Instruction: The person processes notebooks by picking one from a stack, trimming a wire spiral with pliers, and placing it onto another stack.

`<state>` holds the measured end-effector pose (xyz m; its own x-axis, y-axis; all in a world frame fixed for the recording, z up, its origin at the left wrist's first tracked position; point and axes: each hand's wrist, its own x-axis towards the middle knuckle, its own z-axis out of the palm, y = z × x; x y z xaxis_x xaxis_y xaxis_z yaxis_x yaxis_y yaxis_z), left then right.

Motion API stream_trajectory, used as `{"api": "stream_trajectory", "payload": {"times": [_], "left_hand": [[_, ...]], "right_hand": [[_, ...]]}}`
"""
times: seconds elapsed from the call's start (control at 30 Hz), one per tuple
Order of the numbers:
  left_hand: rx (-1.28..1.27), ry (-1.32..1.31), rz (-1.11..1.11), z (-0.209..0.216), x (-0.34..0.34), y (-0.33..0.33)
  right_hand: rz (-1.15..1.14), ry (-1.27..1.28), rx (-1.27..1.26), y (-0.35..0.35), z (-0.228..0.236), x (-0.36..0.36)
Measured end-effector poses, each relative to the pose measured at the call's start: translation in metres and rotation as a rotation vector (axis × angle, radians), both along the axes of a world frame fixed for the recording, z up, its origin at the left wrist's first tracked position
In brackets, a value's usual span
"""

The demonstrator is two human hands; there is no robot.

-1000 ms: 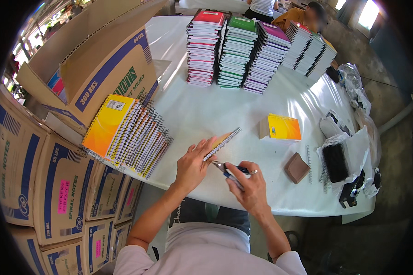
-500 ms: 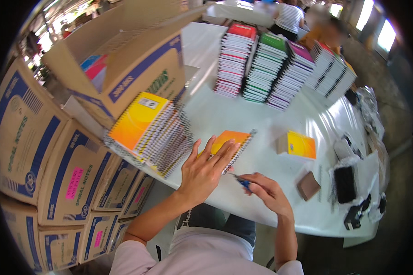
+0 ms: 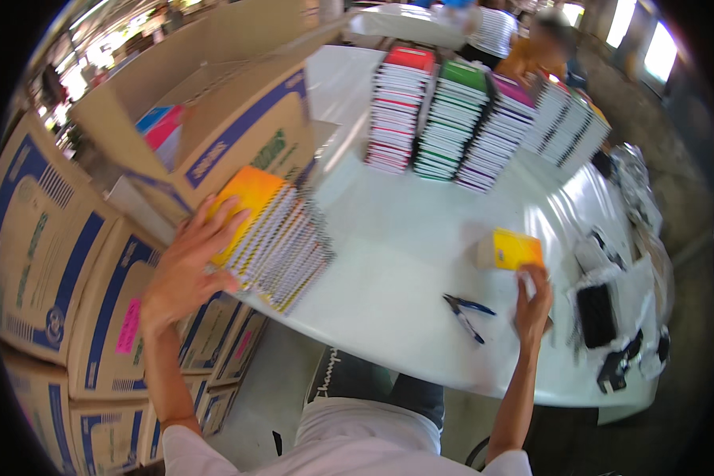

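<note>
My left hand [image 3: 181,270] lies with spread fingers on the left edge of a stack of yellow-and-orange spiral notebooks [image 3: 282,246]. Its fingertips rest over the top cover, and the thumb is at the near edge. Toward the right, my right hand [image 3: 535,303] has thumb and fingers drawn together at the near edge of a small pile of yellow-and-orange cards [image 3: 517,247]. Whether a single card is pinched I cannot make out. Blue-handled cutting pliers [image 3: 470,316] lie on the table between my hands, jaws pointing left. A brown block [image 3: 547,324] is mostly hidden behind my right hand.
Stacks of red [image 3: 402,111], green [image 3: 452,119] and purple [image 3: 496,131] notebooks stand at the back. An open carton [image 3: 246,143] is at the left, above stacked cartons [image 3: 111,309]. A black phone [image 3: 596,319] and plastic wrapping [image 3: 635,293] lie right. A person [image 3: 543,51] sits beyond.
The single notebook has left the table's middle; my left hand has moved left onto the stack. My right hand has let go of the pliers and moved right to the card pile.
</note>
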<state>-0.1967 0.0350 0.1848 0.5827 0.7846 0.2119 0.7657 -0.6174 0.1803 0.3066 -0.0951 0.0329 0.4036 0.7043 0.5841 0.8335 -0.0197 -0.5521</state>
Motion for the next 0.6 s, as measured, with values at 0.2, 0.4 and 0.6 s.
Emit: {"api": "stream_trajectory", "payload": {"times": [0.2, 0.4, 0.6], "left_hand": [[0.415, -0.107, 0.136, 0.003, 0.017, -0.026], [0.649, -0.430, 0.017, -0.011, 0.056, -0.066], [0.368, -0.513, -0.374, -0.039, 0.144, -0.071]], "right_hand": [[-0.264, 0.286, -0.448, 0.024, -0.027, 0.164], [-0.272, 0.497, -0.433, 0.040, -0.011, 0.146], [-0.270, 0.309, -0.246, 0.025, -0.016, 0.143]]}}
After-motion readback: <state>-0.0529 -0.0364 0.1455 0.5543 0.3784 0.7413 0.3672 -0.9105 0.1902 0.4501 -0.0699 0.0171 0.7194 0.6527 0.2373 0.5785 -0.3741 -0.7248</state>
